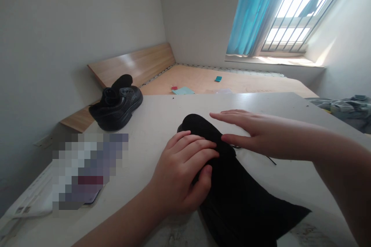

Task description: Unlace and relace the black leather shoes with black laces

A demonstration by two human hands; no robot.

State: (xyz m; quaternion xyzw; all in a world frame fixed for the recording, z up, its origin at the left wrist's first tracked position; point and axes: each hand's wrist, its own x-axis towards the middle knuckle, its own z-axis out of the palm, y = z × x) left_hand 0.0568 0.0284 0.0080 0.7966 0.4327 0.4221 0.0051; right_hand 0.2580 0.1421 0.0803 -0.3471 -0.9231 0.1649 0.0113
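Observation:
A black shoe [210, 220] lies on the white table [156, 123], mostly covered by black cloth [246, 197] that spreads toward the lower right. My left hand [185, 170] rests on the near left side of the black piece, fingers spread over it. My right hand [246, 127] is stretched flat at its far right side, thumb touching the cloth. A thin dark lace [271, 159] shows on the table below my right hand. Another black shoe [117, 104] stands at the table's far left, with a black piece sticking up from its opening.
A blurred-out flat item [89, 170] and white plastic packaging [37, 197] lie on the left. Behind the table is a bed [249, 84] with small items on it and a wooden headboard [139, 61]. Clothes [350, 110] lie at the right.

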